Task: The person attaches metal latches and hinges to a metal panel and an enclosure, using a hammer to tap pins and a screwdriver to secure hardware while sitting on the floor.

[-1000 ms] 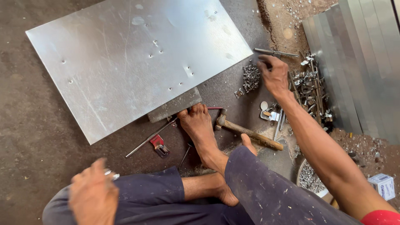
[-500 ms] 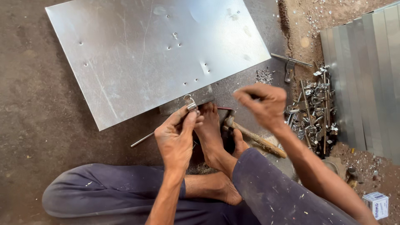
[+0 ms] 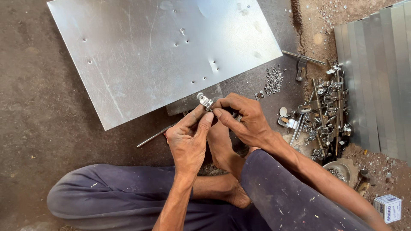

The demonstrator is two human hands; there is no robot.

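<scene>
My left hand (image 3: 188, 139) and my right hand (image 3: 242, 119) meet in front of me, both pinching a small shiny metal clamp (image 3: 204, 101) between thumb and fingers. The clamp sits just off the near edge of a large metal sheet (image 3: 158, 51) lying on the ground. My bare foot (image 3: 220, 147) rests under the hands, and my legs in dark trousers are folded below.
A pile of metal clamps and rods (image 3: 323, 115) lies at the right, small screws (image 3: 274, 80) near the sheet's corner. Stacked metal strips (image 3: 381, 72) run along the right edge. A thin rod (image 3: 154, 136) lies left of my hands. A small box (image 3: 388, 208) sits at lower right.
My right hand came back from the parts pile and my left hand rose from my knee; both now join on the clamp. The view has shifted slightly.
</scene>
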